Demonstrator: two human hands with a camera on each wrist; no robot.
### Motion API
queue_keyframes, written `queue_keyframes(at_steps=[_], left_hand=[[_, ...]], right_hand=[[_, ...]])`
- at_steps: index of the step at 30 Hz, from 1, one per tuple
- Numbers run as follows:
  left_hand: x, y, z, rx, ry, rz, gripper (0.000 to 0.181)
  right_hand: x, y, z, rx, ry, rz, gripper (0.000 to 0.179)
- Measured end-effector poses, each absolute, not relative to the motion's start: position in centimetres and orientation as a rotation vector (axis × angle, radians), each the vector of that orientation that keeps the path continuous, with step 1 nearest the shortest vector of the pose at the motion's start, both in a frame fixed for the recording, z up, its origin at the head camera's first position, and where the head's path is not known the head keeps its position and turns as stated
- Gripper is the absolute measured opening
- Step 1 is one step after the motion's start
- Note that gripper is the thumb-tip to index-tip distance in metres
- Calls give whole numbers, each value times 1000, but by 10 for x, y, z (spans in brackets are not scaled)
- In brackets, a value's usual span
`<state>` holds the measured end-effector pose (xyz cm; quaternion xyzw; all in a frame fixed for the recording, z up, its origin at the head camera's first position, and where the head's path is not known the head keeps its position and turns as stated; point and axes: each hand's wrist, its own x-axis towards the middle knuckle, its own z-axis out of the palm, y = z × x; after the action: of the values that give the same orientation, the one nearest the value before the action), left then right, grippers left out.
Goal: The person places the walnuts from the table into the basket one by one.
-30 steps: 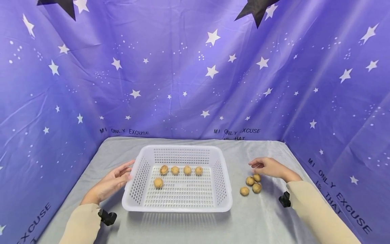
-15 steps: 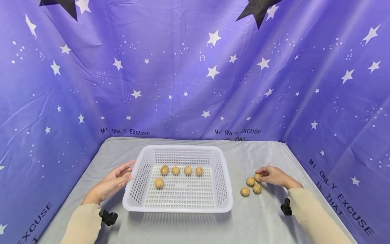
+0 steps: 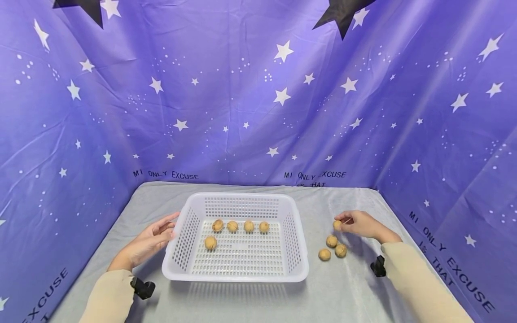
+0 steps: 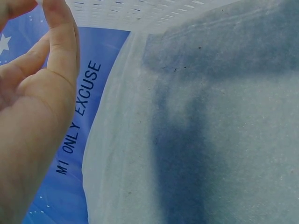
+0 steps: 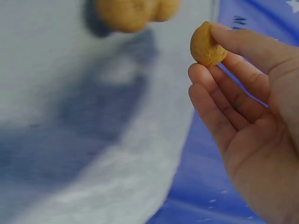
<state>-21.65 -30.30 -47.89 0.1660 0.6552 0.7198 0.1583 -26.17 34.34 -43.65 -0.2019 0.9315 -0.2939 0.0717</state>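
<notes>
A walnut [image 3: 337, 225] is pinched between the thumb and fingers of my right hand [image 3: 359, 223], raised just off the cloth. In the right wrist view this walnut [image 5: 207, 45] shows between thumb and fingertips. Just below that hand lie three more walnuts [image 3: 331, 241] on the cloth. My left hand [image 3: 147, 242] rests against the left side of a white plastic basket [image 3: 234, 277], fingers mostly straight and thumb at the rim. Inside the basket, several walnuts [image 3: 248, 226] form a back row, with one walnut [image 3: 210, 242] in front at the left.
Grey cloth [image 3: 242, 303] covers the table under the basket. A purple curtain [image 3: 226, 98] with white stars encloses the back and both sides. Black wrist cameras [image 3: 142, 288] sit at both sleeves. A stretch of cloth separates the basket from the loose walnuts.
My right hand has come down to the loose group, taken hold of its rear walnut and lifted it slightly up and left. The left hand and basket stay in place.
</notes>
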Motion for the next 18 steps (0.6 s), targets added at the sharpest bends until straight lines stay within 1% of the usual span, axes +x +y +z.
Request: queue_keyframes(at_steps=[6, 11, 18], left_hand=[[-216, -303, -478, 469, 1890, 2048, 68], [-216, -302, -478, 469, 1892, 2043, 68], [-215, -302, -477, 472, 1889, 2043, 68]], right_hand=[[-269, 328, -405, -662, 2860, -835, 37], [-274, 312, -386, -742, 2855, -841, 35], [-280, 274, -366, -838, 2811, -798, 38]])
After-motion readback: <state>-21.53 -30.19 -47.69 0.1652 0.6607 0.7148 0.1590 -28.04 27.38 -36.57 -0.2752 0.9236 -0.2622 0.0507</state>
